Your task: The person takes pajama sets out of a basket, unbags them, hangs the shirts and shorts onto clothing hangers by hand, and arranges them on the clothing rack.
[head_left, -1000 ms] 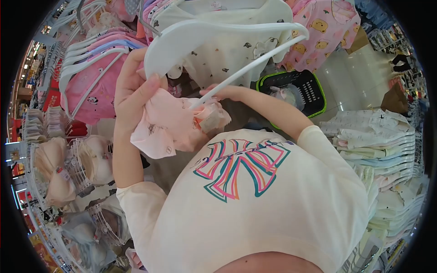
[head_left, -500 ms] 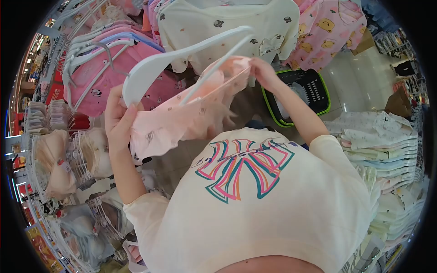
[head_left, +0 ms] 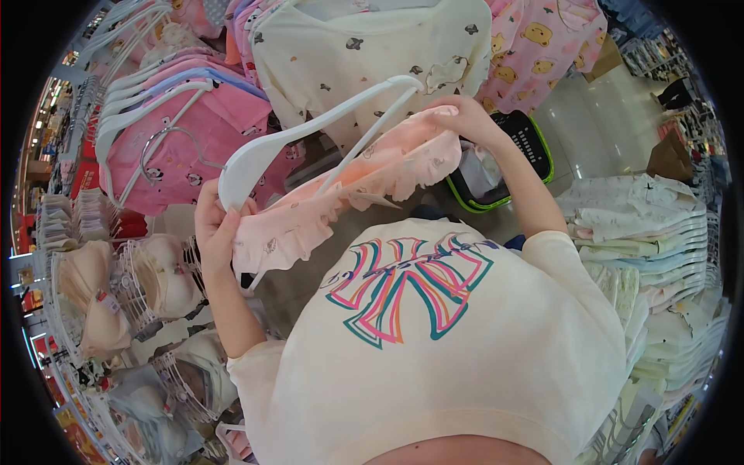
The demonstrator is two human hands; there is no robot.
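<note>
The left hand (head_left: 219, 225) has its thumb and fingers closed on the near shoulder of a white hanger (head_left: 267, 155) and one end of a peach, ruffle-edged garment (head_left: 387, 163), though how the fingers curl behind can't be seen from here. The right hand (head_left: 469, 122) grips the other end, thumb on top, its remaining fingertips lost in the cloth. So the garment is stretched at a slant between the two hands, out in front of the white T-shirt (head_left: 465, 380), its frill hanging on the near side; what sort of garment it is, I can't make out. The hanger's slim bar runs down to the cloth and drops from sight, and whether it passes inside or behind, I can't tell. The metal hook (head_left: 167, 130) shows against the pink panda-print clothes (head_left: 209, 116). Beyond the hands hangs a cream printed top (head_left: 333, 50), cut off above, with a pink bear-print garment (head_left: 535, 46) beside it. The right forearm covers part of a black basket with a green rim (head_left: 551, 164); something pale and crumpled (head_left: 478, 172) lies in it, too unclear to name. The outermost racks blur away into the dark edge.
</note>
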